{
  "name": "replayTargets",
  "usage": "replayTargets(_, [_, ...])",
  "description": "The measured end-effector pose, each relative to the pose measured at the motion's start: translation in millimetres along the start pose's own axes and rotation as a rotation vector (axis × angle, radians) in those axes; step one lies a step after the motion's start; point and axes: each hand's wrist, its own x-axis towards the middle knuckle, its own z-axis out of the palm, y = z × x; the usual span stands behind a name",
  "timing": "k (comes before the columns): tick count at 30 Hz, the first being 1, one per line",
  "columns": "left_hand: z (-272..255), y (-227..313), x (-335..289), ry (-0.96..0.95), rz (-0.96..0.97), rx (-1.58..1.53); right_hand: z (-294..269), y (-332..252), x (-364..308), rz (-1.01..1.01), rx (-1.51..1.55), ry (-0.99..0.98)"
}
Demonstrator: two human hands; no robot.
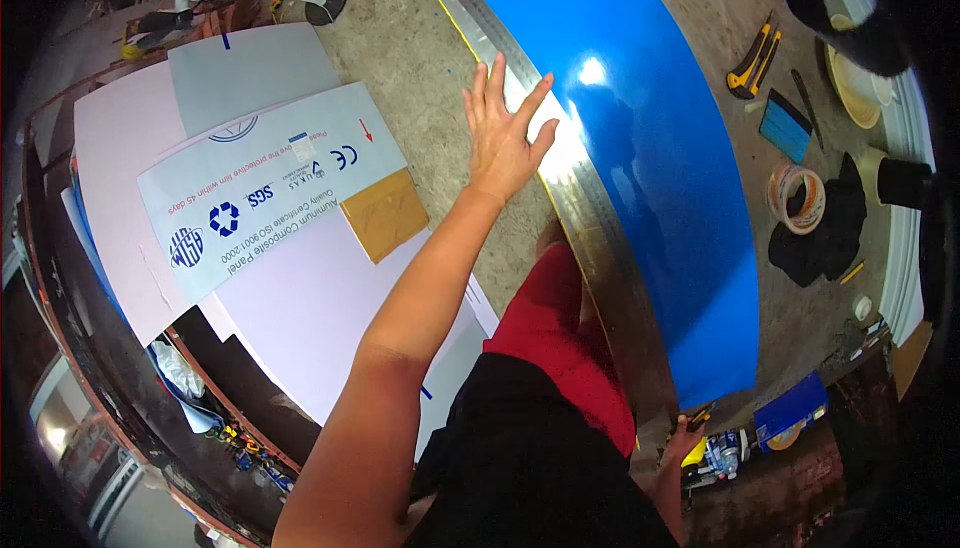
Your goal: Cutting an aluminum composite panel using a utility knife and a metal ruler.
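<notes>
A long metal straightedge (590,188) lies along the left edge of a glossy blue sheet (660,138). My left hand (502,138) is pressed on the straightedge toward its far part, fingers spread and thumb out. Down at the near end of the sheet, my right hand (684,440) is closed around a small dark and yellowish tool that looks like a utility knife (704,415). Its blade tip is too small to make out.
White composite panels (300,338) are stacked at left, a brown block (385,216) on them. At right lie yellow-black utility knives (754,60), a blue squeegee (786,128), a tape roll (774,188) and a black cloth (840,228). A blue box (790,412) sits near my right hand.
</notes>
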Motion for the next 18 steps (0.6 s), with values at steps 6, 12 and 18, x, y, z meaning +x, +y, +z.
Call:
replayTargets(6, [-2, 2, 0, -0.024, -0.012, 0.020, -19, 65, 29, -0.145, -0.029, 0.033])
replayTargets(12, [-2, 2, -1, -0.021, -0.011, 0.021, -23, 78, 38, -0.136, -0.051, -0.015])
replayTargets(18, [1, 4, -1, -0.044, -0.005, 0.007, -19, 56, 26, -0.156, -0.055, -0.019])
